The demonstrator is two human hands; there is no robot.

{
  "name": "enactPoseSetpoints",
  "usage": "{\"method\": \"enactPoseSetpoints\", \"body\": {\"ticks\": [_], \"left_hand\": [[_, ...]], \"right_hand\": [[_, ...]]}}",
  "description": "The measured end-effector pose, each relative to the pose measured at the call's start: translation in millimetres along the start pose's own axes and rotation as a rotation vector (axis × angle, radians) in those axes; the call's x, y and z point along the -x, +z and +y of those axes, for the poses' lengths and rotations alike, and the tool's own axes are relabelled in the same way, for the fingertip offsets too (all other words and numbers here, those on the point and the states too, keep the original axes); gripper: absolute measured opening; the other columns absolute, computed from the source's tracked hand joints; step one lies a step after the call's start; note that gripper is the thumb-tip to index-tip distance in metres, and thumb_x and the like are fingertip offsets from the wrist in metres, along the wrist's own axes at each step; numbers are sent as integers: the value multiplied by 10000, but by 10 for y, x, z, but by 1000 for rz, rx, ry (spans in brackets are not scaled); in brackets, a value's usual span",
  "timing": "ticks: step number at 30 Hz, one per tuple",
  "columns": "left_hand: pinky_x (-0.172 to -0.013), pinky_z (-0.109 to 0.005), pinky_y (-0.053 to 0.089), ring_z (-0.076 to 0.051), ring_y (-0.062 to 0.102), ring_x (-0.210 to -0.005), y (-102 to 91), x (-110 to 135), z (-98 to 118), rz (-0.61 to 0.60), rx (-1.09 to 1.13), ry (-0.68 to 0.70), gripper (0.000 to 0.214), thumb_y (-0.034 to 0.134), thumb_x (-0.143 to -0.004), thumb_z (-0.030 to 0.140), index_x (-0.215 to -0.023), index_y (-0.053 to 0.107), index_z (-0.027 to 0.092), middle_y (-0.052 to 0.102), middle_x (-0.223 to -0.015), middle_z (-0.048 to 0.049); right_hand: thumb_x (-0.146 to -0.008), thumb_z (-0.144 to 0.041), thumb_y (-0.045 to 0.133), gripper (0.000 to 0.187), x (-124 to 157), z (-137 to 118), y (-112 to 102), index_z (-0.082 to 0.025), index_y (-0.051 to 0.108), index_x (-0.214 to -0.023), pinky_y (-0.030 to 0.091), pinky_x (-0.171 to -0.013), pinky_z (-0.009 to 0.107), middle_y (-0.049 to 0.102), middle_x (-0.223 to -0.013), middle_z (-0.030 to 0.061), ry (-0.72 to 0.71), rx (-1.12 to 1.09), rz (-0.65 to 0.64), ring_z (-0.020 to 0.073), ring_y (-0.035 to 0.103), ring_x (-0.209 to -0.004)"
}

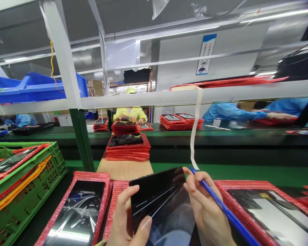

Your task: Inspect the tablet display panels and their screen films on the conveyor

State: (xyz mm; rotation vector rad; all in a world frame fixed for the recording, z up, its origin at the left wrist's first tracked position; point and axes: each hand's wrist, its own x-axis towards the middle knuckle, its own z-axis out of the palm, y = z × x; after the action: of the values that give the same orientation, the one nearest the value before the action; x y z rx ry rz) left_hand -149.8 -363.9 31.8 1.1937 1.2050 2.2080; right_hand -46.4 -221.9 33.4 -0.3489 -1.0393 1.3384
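Note:
My left hand [127,218] grips a glossy black screen panel [164,208] by its left edge, thumb on the face. The panel is tilted up and reflects streaks of light. At its upper right corner, my right hand [207,208] has thumb and fingers closed round a slim blue pointed tool [228,212], with fingertips close to the panel's edge. A pale tape strip [194,136] hangs from the shelf rail down to the tool's tip; whether they touch I cannot tell. Left of my hands, another black screen [78,208] lies on red bubble wrap [91,176].
A green crate [38,194] of wrapped panels stands at left. At right, a panel with a white back [279,212] rests on red bubble wrap. Ahead, a stack of red bubble bags [128,152] sits on a wooden board [125,169]. A green post [82,140] rises nearby. Co-workers sit across.

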Motion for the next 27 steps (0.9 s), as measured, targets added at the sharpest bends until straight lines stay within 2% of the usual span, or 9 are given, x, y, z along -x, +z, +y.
{"method": "enactPoseSetpoints", "body": {"ticks": [2, 5, 7, 9, 12, 17, 20, 27], "left_hand": [[-978, -318, 438, -202, 610, -1099, -43, -42, 25, -68, 90, -86, 432, 679, -807, 332, -1216, 542, 356, 655, -1187, -26], [-928, -358, 469, -241, 618, -1080, -112, -118, 59, -222, 308, -229, 608, 740, -714, 467, -1267, 505, 376, 663, -1163, -20], [-947, -383, 449, -258, 604, -1095, -142, -173, 84, -268, 425, -302, 597, 717, -713, 522, -1256, 529, 360, 669, -1148, -26], [-972, -372, 418, -242, 595, -1106, -155, -218, 105, -243, 493, -367, 475, 680, -768, 474, -1214, 569, 353, 681, -1111, -18], [-941, -317, 423, -204, 604, -1078, -155, -257, 118, -193, 523, -464, 386, 655, -811, 379, -1190, 585, 354, 687, -1066, -5], [-857, -199, 431, -141, 618, -985, -144, -297, 85, -144, 489, -485, 288, 638, -830, 329, -1113, 644, 277, 680, -1019, -2], [-855, -184, 420, -111, 626, -901, -149, -327, 48, -151, 494, -494, 304, 631, -836, 323, -1139, 638, 286, 678, -952, 16], [-798, -184, 437, -91, 603, -787, -175, -348, -11, -95, 459, -529, 358, 652, -824, 326, -1180, 629, 299, 659, -921, 31]], "right_hand": [[-545, -306, 849, 330, -14, -4, 4, -262, 565, -707, 370, -949, 281, 541, -586, -57, 91, -16, 34, 174, 590, -972], [-458, -258, 858, 390, -48, -16, 10, -262, 547, -694, 413, -927, 242, 544, -588, -71, 277, -49, 97, 170, 597, -1023], [-401, -198, 843, 430, -74, -28, 18, -264, 541, -701, 451, -882, 205, 560, -594, -82, 388, -68, 154, 160, 603, -1037], [-363, -147, 813, 453, -98, -40, 28, -264, 542, -707, 485, -818, 173, 566, -585, -91, 436, -97, 223, 145, 623, -994], [-351, -99, 776, 447, -130, -51, 39, -255, 544, -699, 515, -748, 148, 541, -542, -107, 430, -153, 276, 120, 649, -859], [-354, -31, 714, 440, -170, -40, 27, -235, 533, -699, 543, -703, 140, 561, -573, -107, 442, -259, 359, 94, 649, -738], [-356, -10, 685, 425, -190, -26, 15, -232, 491, -662, 552, -699, 142, 473, -529, -128, 459, -345, 345, 81, 635, -680], [-359, 16, 620, 407, -251, 9, -24, -224, 448, -639, 543, -665, 126, 426, -524, -128, 485, -350, 366, 71, 622, -641]]}}
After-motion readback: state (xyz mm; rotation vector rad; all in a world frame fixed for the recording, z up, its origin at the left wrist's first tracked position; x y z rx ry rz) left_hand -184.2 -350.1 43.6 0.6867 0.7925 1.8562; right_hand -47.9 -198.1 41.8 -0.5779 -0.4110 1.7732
